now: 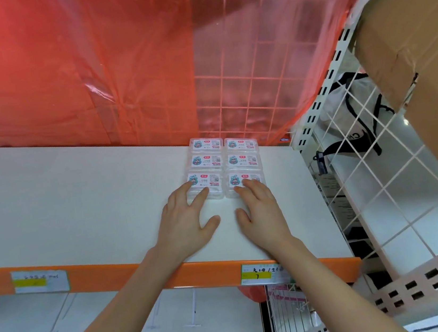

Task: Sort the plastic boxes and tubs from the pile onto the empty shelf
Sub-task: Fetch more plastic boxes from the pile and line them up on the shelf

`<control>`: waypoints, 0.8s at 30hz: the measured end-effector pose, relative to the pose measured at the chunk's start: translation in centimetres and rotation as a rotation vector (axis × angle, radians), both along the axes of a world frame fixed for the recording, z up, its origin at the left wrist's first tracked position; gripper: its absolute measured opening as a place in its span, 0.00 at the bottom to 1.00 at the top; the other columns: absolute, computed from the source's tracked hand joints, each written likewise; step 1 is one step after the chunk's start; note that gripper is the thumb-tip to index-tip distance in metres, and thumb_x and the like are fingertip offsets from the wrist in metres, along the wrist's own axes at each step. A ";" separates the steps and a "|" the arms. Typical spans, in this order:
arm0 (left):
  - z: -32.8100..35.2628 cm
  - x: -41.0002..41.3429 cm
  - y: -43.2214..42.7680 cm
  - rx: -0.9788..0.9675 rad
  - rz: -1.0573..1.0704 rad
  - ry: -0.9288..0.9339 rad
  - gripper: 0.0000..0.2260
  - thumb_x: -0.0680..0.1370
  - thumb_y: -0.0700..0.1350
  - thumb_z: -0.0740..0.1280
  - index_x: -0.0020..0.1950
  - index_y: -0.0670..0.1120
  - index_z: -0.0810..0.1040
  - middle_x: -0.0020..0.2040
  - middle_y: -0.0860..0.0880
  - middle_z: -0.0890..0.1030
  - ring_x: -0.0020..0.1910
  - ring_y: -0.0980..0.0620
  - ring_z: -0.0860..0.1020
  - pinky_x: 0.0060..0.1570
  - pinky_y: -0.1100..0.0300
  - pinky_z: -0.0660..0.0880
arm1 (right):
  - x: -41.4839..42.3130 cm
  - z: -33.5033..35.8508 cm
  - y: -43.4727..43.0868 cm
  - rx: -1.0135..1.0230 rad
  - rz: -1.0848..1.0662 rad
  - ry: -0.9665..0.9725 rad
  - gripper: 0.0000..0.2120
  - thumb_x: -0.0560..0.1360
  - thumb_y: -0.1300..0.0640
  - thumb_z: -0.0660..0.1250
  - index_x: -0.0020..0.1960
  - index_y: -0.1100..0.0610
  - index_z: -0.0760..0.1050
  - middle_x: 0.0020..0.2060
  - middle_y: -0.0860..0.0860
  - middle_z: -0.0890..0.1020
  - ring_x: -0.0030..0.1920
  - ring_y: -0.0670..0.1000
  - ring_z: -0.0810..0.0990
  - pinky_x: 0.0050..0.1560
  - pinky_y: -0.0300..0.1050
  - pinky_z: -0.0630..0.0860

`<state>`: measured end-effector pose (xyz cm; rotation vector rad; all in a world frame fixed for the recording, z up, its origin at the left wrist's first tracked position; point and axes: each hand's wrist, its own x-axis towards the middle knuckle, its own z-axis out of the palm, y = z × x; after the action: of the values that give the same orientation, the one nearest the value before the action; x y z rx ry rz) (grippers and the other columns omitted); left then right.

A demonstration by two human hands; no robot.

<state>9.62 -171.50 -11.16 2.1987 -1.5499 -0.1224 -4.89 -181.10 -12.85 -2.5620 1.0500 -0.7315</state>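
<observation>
Orange shelf edge (115, 274): right under my wrists. If I drag the boxes back toward me too far, I think they could fall off here.
Left hand (188, 220): flat on the shelf (77, 198), fingers straight and spread apart, holding nothing. Two fingertips rest on the front left box (203, 181).
Right hand (261, 210): just beside the left hand, also flat and spread, holding nothing. Its fingertips rest on the front right box (241, 176).
Front boxes: right at my fingertips, side by side and touching. They are small and look slippery. If one hand pushes harder, I think one box will turn and the neat lines will go crooked.
Back boxes (224, 151): two more rows just past my fingertips, packed tight. A hard push could pop one up onto the next.
Red plastic sheet (74, 73): hangs just behind the last row, far from my hands. If I push too far, the back boxes may bump it.
</observation>
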 end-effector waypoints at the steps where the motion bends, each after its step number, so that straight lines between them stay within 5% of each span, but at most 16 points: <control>1: 0.0 0.0 0.0 0.004 -0.001 0.000 0.39 0.65 0.66 0.48 0.70 0.46 0.69 0.72 0.40 0.62 0.70 0.40 0.61 0.67 0.48 0.61 | 0.0 0.0 0.0 -0.002 -0.001 -0.005 0.23 0.68 0.60 0.62 0.62 0.65 0.74 0.62 0.64 0.75 0.63 0.66 0.71 0.65 0.59 0.63; 17: -0.6 0.3 -0.1 -0.003 -0.020 -0.008 0.40 0.64 0.66 0.47 0.71 0.48 0.66 0.73 0.42 0.60 0.71 0.42 0.58 0.68 0.49 0.58 | 0.1 0.3 0.1 -0.036 -0.001 0.023 0.22 0.66 0.60 0.63 0.59 0.65 0.76 0.58 0.63 0.77 0.59 0.66 0.75 0.57 0.63 0.71; 24: 1.3 1.5 1.0 -0.062 -0.001 0.040 0.40 0.64 0.66 0.45 0.73 0.49 0.63 0.72 0.45 0.61 0.71 0.46 0.57 0.68 0.53 0.57 | 1.0 2.7 0.2 -0.137 0.004 0.132 0.24 0.69 0.52 0.54 0.59 0.59 0.76 0.59 0.59 0.78 0.59 0.63 0.76 0.53 0.69 0.72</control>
<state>11.12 -170.45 -9.87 2.1354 -1.5132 -0.1164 -3.92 -180.90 -10.12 -2.7616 1.0681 -0.6626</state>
